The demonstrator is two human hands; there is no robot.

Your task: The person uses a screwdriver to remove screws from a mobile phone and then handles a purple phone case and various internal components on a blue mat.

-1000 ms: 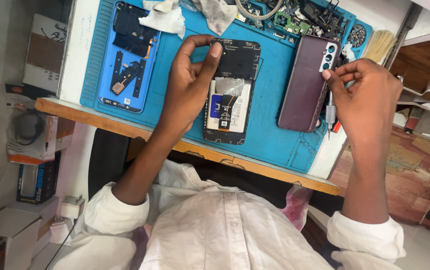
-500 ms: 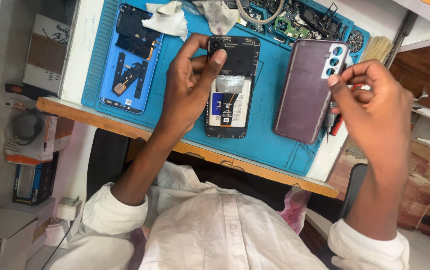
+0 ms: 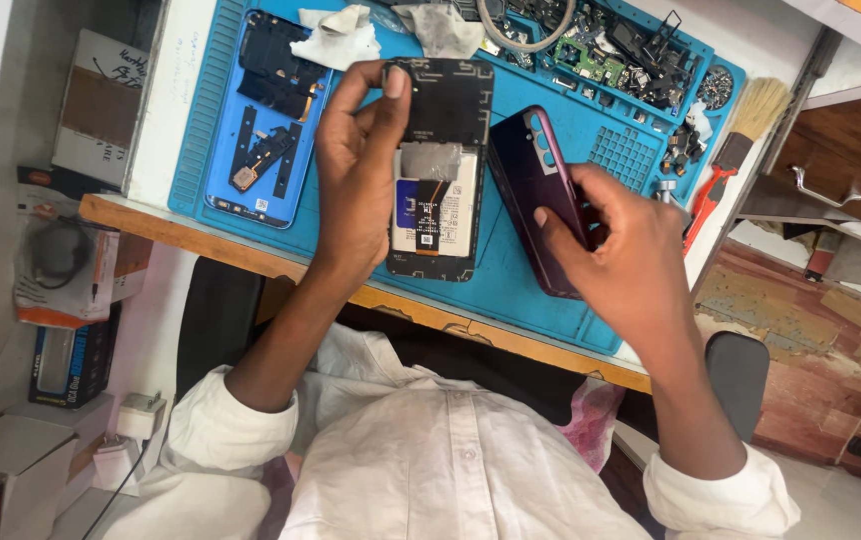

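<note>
Seen from above, a person in a white button-front shirt, its placket running down the middle with one small pale button showing. Both long sleeves are pushed back and bunched in thick rolls near the elbows, leaving the forearms bare. The cloth is creased and rumpled across the chest. The left hand (image 3: 356, 170) and the right hand (image 3: 626, 250) are bare, with no gloves, rings or watch visible, and the fingernails are short.
</note>
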